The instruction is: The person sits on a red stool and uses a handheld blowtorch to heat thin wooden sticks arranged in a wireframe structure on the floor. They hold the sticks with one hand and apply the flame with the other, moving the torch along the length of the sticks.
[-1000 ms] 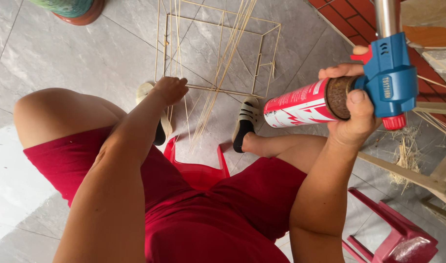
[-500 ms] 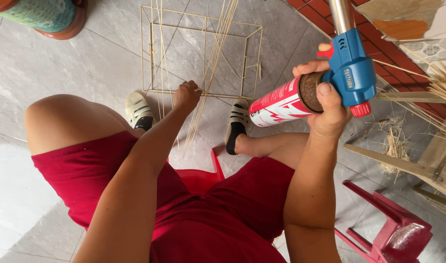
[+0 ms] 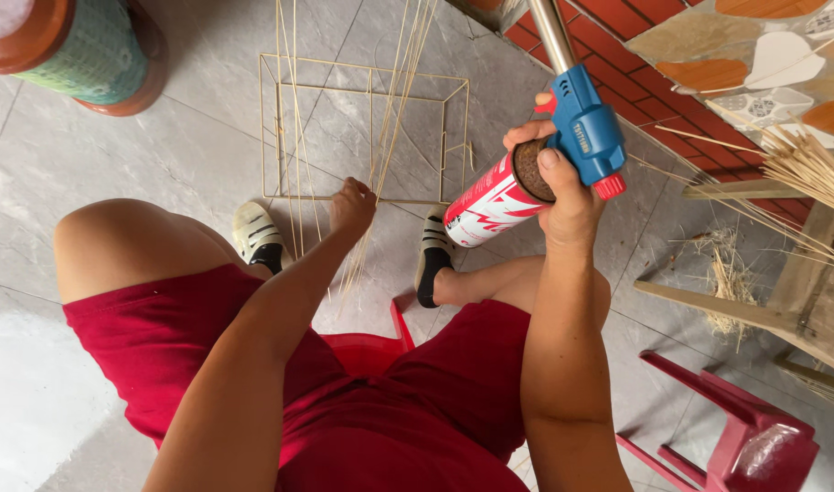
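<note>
view: head camera looking down at a seated person in red shorts, grey tiled floor (image 3: 98, 173) below
left hand: left hand (image 3: 353, 205) at frame centre, fingers pinched together on a bundle of thin straw sticks (image 3: 394, 109) that runs up toward the top edge
right hand: right hand (image 3: 558, 182) right of centre, clamped around the neck of a gas torch, thumb across the can top
torch: blue-headed gas torch (image 3: 585, 132) on a red and white canister (image 3: 490, 205), metal nozzle pointing up and out of the top of the frame; no flame can be made out
frame: box frame of thin sticks (image 3: 362, 91) standing on the floor in the upper middle, just beyond the two sandalled feet; the left hand is at its near bottom rail
contact: looks like hand touches the rail, cannot tell for sure
step in hand (judgement): holding sticks in place against the frame while the torch is held clear, up and to the right, not aimed at the sticks
next move calls for (judgement): tilting the nozzle down toward the sticks, well away from the left fingers; dry straw would scorch fast, so short passes
around: green pot with brown rim (image 3: 80, 50) upper left; red plastic stool (image 3: 745, 437) lower right; wooden stand with loose straw (image 3: 799, 173) at right edge; brick wall (image 3: 654, 36) upper right
</note>
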